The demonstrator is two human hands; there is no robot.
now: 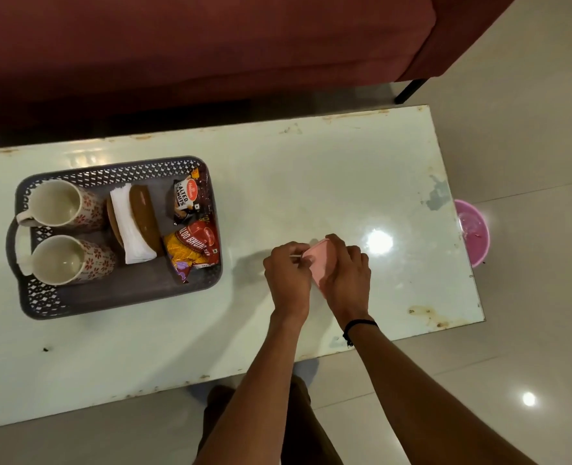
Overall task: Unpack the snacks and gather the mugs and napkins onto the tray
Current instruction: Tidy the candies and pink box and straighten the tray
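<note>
A pink packet (pixel 318 263) is pinched between both hands over the table (pixel 311 182), well right of the tray (pixel 116 297). The left hand (pixel 288 280) is closed on a thin whitish tab or strip at the packet's upper left; the right hand (pixel 346 273) is wrapped around its right side. The long axis seems to run away from the body, though most is hidden. The tray lies to the left, so the left hand is nearer it. Already held in the tray: two mugs (pixel 56 203), napkins (pixel 130 226), and snack packs reading "Haldiram's Salted Peanuts" (pixel 185 199) and "Aloo Bhujia" (pixel 194 246).
</note>
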